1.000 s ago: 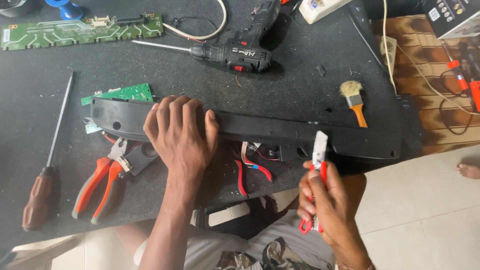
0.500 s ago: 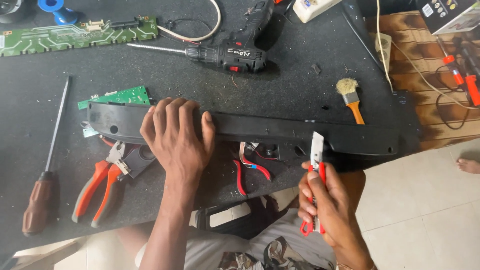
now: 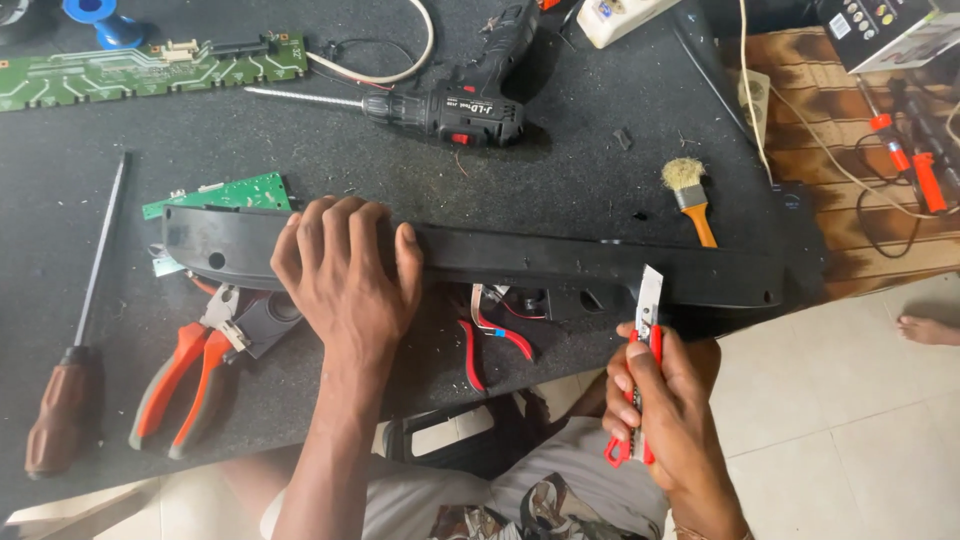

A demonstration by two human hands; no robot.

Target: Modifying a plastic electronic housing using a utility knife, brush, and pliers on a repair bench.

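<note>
My left hand (image 3: 345, 275) presses flat, fingers spread, on the long black plastic housing (image 3: 560, 262) lying across the counter (image 3: 560, 170). My right hand (image 3: 665, 400) grips a red utility knife (image 3: 643, 340), blade at the housing's lower edge; I judge a slip could gouge plastic or cut me.

Long black panel (image 3: 560, 262) flat; red cutter (image 3: 640, 380) upright

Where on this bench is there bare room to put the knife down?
Bare mat lies between the cordless drill and the long black housing, left of the paint brush. Crowded: below the housing, where orange pliers and red cutters flank the left hand.
</note>
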